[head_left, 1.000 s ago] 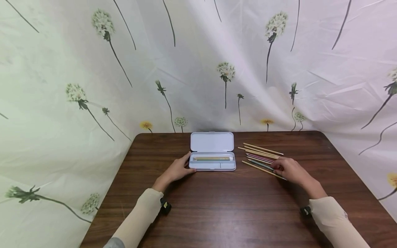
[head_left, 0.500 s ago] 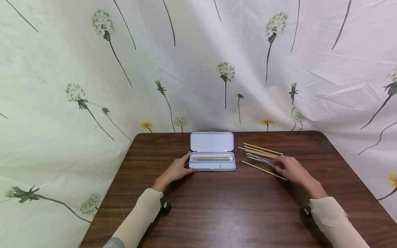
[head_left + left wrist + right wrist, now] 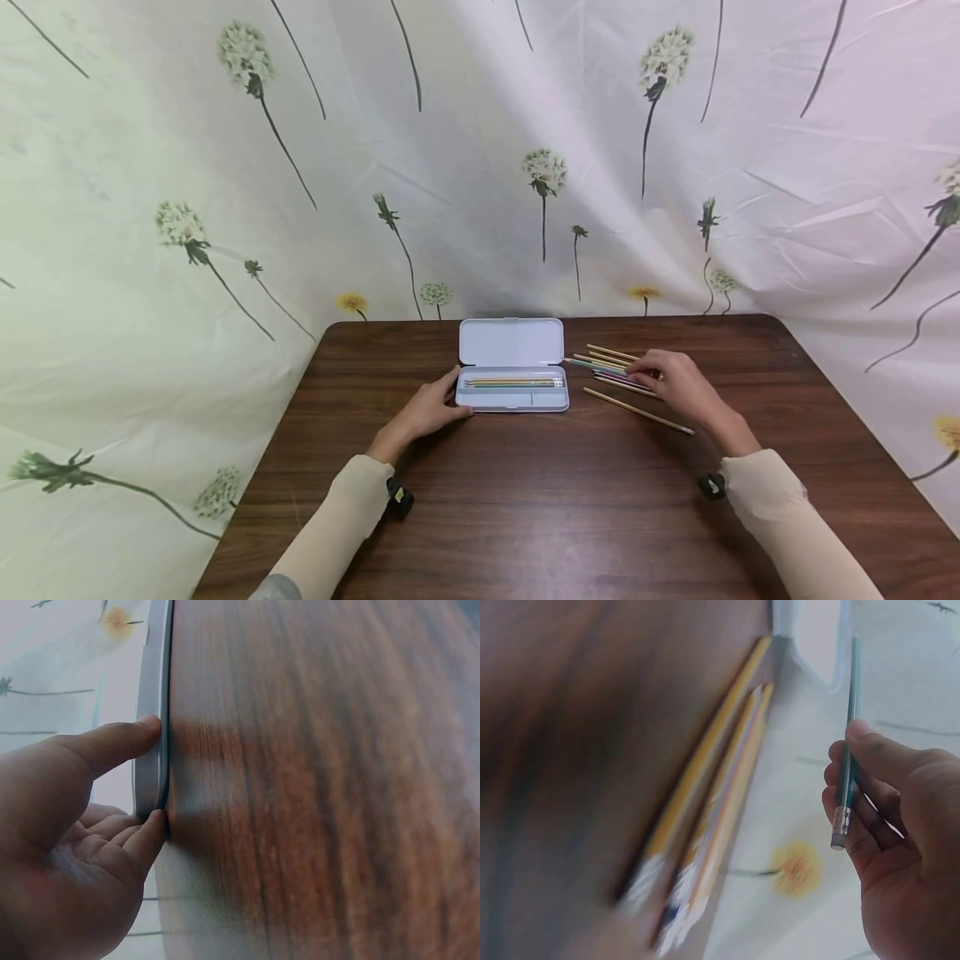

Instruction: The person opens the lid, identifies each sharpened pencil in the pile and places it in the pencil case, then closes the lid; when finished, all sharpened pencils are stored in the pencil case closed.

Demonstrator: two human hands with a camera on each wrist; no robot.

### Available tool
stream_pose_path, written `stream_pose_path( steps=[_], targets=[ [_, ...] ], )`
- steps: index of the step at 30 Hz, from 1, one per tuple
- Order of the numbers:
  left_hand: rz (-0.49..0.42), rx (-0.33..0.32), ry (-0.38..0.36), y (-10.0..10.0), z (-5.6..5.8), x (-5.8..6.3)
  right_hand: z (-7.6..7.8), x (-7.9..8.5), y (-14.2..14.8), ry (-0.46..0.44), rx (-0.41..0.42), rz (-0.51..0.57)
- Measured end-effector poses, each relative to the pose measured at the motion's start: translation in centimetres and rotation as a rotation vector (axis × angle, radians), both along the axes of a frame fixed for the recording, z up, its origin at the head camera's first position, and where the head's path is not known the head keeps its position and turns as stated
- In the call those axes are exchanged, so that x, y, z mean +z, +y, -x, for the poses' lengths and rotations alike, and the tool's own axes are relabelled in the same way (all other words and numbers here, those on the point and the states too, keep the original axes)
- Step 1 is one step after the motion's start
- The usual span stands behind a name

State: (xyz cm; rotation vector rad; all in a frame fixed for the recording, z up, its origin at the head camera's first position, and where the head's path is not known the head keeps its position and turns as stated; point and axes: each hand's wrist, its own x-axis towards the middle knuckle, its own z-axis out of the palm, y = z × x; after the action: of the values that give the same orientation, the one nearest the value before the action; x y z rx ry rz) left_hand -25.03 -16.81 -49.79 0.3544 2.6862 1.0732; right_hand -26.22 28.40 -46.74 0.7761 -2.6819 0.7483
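Observation:
A white pencil case [image 3: 491, 406] lies with its lid up on the brown table, and several pencils [image 3: 513, 383] rest in its back compartment. My left hand [image 3: 427, 410] holds the case's left end, the thumb on its front wall and the fingers at its side; the left wrist view shows this thumb [image 3: 124, 742] against the wall. My right hand [image 3: 675, 385] pinches a green pencil [image 3: 852, 697] between thumb and fingers, above the loose pencils. Its tip points left toward the case, and its eraser end sticks out below the fingers in the right wrist view.
Right of the case lie several loose pencils [image 3: 607, 350], yellow, purple and pale ones, partly under my right hand. One yellow pencil [image 3: 637, 410] lies apart, nearer the front. A flower-printed cloth [image 3: 480, 208] hangs behind the table [image 3: 540, 500].
The green pencil has come up off the table in my right hand, which has moved up and left over the other pencils. My left hand stays at the case.

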Motion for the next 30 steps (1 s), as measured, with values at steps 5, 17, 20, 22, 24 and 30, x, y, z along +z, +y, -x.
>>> stream_pose_path(
  steps=[5,17,20,22,24,30],
  targets=[
    [0.007,-0.003,0.015,-0.1,0.0,0.0,1.5,1.3,-2.8,0.064,0.069,0.042],
    [0.006,0.003,0.015,0.1,-0.1,0.1,4.0,2.6,-8.6,0.086,0.197,0.037],
    [0.0,0.002,0.01,0.1,0.0,0.1,4.4,2.5,-9.7,0.06,0.214,0.025],
    [-0.005,-0.001,0.007,0.0,0.0,0.1,4.6,2.5,-10.4,0.032,0.225,0.017],
    [-0.004,-0.001,0.008,-0.1,0.0,0.1,4.9,2.4,-11.1,0.002,0.24,0.007],
    [-0.01,-0.005,0.01,0.0,-0.1,0.0,5.4,1.7,-12.8,-0.078,0.254,-0.035]
  ],
)
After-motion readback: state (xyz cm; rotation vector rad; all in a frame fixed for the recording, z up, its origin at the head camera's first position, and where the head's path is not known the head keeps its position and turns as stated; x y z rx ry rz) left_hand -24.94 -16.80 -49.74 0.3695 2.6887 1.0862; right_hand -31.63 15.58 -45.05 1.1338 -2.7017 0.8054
